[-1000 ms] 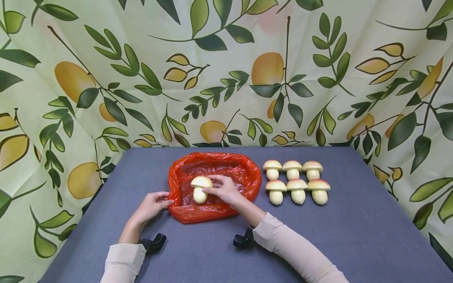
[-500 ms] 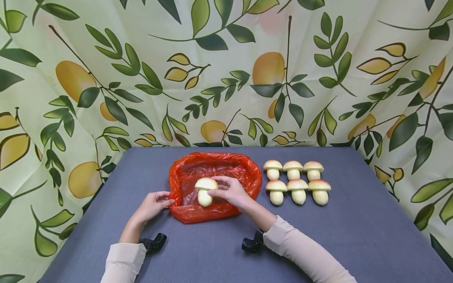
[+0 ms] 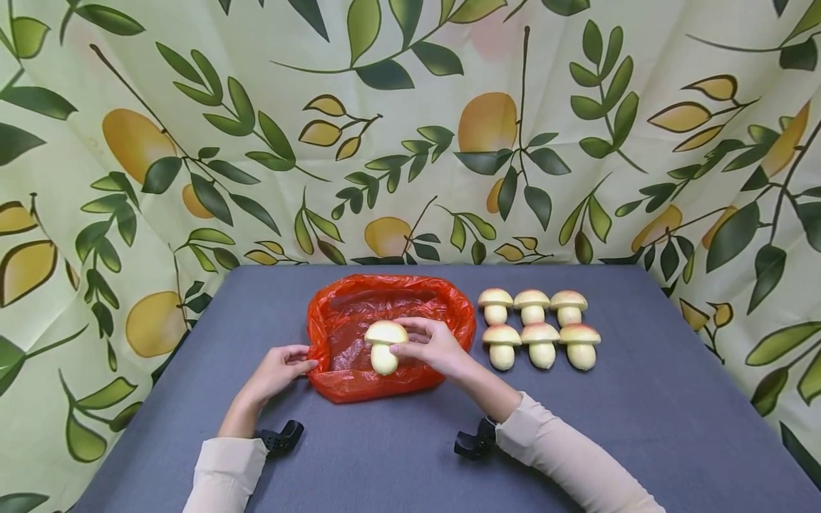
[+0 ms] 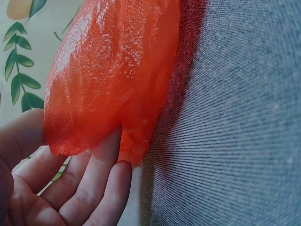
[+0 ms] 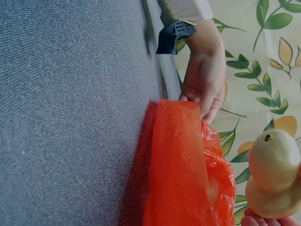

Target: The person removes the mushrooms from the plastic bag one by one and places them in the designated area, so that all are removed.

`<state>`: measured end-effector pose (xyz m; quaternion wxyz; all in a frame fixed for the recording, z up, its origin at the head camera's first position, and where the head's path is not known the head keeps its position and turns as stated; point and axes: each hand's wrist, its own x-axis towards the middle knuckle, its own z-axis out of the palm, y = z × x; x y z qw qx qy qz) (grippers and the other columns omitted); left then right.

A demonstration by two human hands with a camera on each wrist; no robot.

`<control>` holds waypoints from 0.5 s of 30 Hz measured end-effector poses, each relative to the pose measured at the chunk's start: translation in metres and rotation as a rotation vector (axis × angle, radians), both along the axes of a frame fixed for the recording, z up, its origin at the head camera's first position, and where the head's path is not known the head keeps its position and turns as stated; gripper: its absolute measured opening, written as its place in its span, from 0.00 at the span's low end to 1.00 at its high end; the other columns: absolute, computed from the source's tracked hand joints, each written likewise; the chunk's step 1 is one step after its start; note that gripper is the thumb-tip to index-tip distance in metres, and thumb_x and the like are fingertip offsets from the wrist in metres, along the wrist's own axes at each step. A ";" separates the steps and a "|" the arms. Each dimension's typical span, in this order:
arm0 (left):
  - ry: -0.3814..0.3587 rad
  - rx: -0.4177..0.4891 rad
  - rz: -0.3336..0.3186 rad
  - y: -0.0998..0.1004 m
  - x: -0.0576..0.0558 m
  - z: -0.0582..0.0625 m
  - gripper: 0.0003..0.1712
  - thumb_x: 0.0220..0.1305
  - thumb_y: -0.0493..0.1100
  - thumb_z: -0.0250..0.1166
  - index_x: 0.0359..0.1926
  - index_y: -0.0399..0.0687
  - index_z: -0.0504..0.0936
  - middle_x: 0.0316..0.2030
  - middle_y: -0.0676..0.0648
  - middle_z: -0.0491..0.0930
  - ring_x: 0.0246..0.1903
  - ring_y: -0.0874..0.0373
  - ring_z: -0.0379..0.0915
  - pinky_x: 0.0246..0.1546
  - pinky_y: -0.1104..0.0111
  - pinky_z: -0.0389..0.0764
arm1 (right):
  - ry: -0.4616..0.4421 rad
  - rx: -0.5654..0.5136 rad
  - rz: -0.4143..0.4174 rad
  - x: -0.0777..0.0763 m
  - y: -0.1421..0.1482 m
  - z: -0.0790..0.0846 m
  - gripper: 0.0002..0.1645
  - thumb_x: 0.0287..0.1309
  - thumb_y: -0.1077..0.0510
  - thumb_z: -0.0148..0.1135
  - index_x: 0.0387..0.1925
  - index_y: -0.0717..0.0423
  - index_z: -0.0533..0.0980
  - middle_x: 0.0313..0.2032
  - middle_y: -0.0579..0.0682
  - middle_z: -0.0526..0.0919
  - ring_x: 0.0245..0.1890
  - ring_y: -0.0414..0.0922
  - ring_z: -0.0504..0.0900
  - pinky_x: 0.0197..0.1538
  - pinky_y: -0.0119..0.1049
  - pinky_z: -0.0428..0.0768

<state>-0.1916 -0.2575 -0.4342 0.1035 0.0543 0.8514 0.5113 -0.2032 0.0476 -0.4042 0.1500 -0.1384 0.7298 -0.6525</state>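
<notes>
My right hand (image 3: 436,349) pinches a toy mushroom (image 3: 385,346) with a pale stem and a cream cap, holding it above the open red plastic bag (image 3: 333,390). In the right wrist view the underside of this mushroom (image 5: 274,157) shows at the right edge, fingertips at its cap. My left hand (image 3: 277,372) grips the left edge of the bag between thumb and fingers. Up close in the left wrist view, the bag's rim (image 4: 103,84) lies between the thumb and fingers of the left hand (image 4: 70,183).
Right of the bag, several more mushrooms (image 3: 541,344) lie in two rows on the blue-grey cloth-covered table (image 3: 628,413). Behind the table hangs a curtain (image 3: 410,128) printed with leaves and fruit. Each wrist wears a black camera mount (image 3: 476,440).
My right hand has drifted to the right over the bag, the mushroom still pinched in it. The left hand stays at the bag's left edge.
</notes>
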 end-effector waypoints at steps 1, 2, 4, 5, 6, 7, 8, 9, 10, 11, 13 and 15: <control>0.001 0.000 -0.001 0.000 0.000 0.000 0.22 0.64 0.35 0.62 0.53 0.20 0.74 0.42 0.29 0.84 0.30 0.78 0.75 0.34 0.78 0.78 | 0.001 0.000 0.001 0.000 0.001 0.000 0.31 0.53 0.61 0.67 0.60 0.63 0.72 0.53 0.65 0.81 0.48 0.42 0.84 0.44 0.29 0.81; 0.001 0.001 -0.001 0.000 0.000 0.000 0.22 0.64 0.35 0.62 0.53 0.20 0.74 0.42 0.29 0.84 0.30 0.78 0.75 0.34 0.78 0.78 | -0.001 0.000 -0.002 0.001 0.003 0.000 0.31 0.53 0.61 0.67 0.60 0.63 0.72 0.53 0.65 0.81 0.47 0.42 0.84 0.44 0.29 0.81; 0.001 0.004 0.002 0.000 -0.001 0.000 0.22 0.64 0.35 0.62 0.53 0.20 0.74 0.42 0.28 0.84 0.30 0.78 0.75 0.34 0.78 0.78 | -0.008 -0.008 0.000 0.001 0.005 0.000 0.32 0.54 0.61 0.67 0.61 0.64 0.72 0.53 0.65 0.81 0.48 0.42 0.84 0.45 0.30 0.82; 0.000 0.004 0.003 0.000 -0.001 0.000 0.22 0.64 0.35 0.62 0.53 0.20 0.74 0.42 0.28 0.84 0.30 0.78 0.75 0.33 0.78 0.78 | -0.013 -0.012 0.002 0.002 0.007 -0.001 0.32 0.54 0.61 0.67 0.61 0.64 0.71 0.54 0.65 0.81 0.49 0.42 0.84 0.46 0.31 0.82; 0.001 0.003 0.003 0.000 -0.001 0.000 0.22 0.64 0.35 0.62 0.53 0.20 0.74 0.42 0.28 0.84 0.30 0.79 0.75 0.33 0.78 0.78 | -0.018 -0.020 0.006 0.002 0.008 -0.001 0.32 0.54 0.62 0.67 0.61 0.64 0.71 0.54 0.65 0.80 0.50 0.43 0.84 0.47 0.32 0.82; 0.001 0.003 0.006 0.000 -0.001 -0.001 0.21 0.64 0.35 0.62 0.52 0.20 0.74 0.42 0.28 0.84 0.29 0.79 0.75 0.33 0.79 0.78 | -0.026 -0.025 0.005 0.003 0.010 -0.002 0.32 0.55 0.61 0.67 0.61 0.64 0.71 0.55 0.65 0.80 0.51 0.44 0.83 0.48 0.32 0.82; 0.001 0.004 0.008 -0.001 -0.001 -0.001 0.21 0.64 0.34 0.62 0.52 0.19 0.74 0.42 0.29 0.84 0.29 0.79 0.75 0.33 0.79 0.78 | -0.030 -0.028 0.006 0.003 0.012 -0.002 0.32 0.55 0.61 0.67 0.61 0.64 0.71 0.56 0.65 0.79 0.52 0.45 0.83 0.48 0.32 0.82; 0.001 0.004 0.008 -0.001 -0.001 -0.001 0.21 0.63 0.34 0.62 0.52 0.19 0.74 0.42 0.29 0.84 0.29 0.78 0.75 0.33 0.78 0.78 | -0.038 -0.032 0.005 0.004 0.013 -0.002 0.32 0.55 0.61 0.67 0.62 0.63 0.70 0.57 0.64 0.79 0.53 0.45 0.83 0.48 0.32 0.82; 0.001 0.004 0.008 -0.001 -0.001 -0.001 0.21 0.63 0.34 0.62 0.52 0.19 0.74 0.42 0.29 0.84 0.29 0.78 0.75 0.33 0.78 0.78 | -0.043 -0.034 0.004 0.005 0.015 -0.002 0.32 0.55 0.61 0.67 0.62 0.63 0.70 0.57 0.64 0.78 0.53 0.45 0.82 0.48 0.31 0.82; -0.001 0.005 0.008 -0.001 -0.001 -0.001 0.22 0.63 0.34 0.62 0.52 0.19 0.74 0.41 0.29 0.84 0.29 0.78 0.75 0.33 0.78 0.78 | -0.049 -0.034 -0.001 0.005 0.017 -0.002 0.33 0.55 0.61 0.67 0.62 0.62 0.70 0.58 0.63 0.78 0.53 0.44 0.82 0.48 0.30 0.81; -0.003 0.008 0.005 -0.002 -0.001 0.000 0.22 0.64 0.35 0.62 0.52 0.20 0.74 0.41 0.30 0.84 0.29 0.78 0.75 0.33 0.78 0.78 | -0.044 -0.035 -0.003 0.007 0.021 -0.002 0.33 0.55 0.60 0.67 0.63 0.62 0.70 0.58 0.62 0.77 0.52 0.42 0.82 0.48 0.29 0.81; -0.006 0.009 0.000 -0.003 -0.001 0.000 0.22 0.64 0.35 0.62 0.53 0.20 0.74 0.41 0.30 0.84 0.29 0.78 0.75 0.33 0.77 0.78 | -0.039 -0.038 -0.008 0.008 0.025 -0.002 0.33 0.55 0.60 0.67 0.62 0.62 0.70 0.58 0.62 0.78 0.51 0.39 0.82 0.46 0.28 0.81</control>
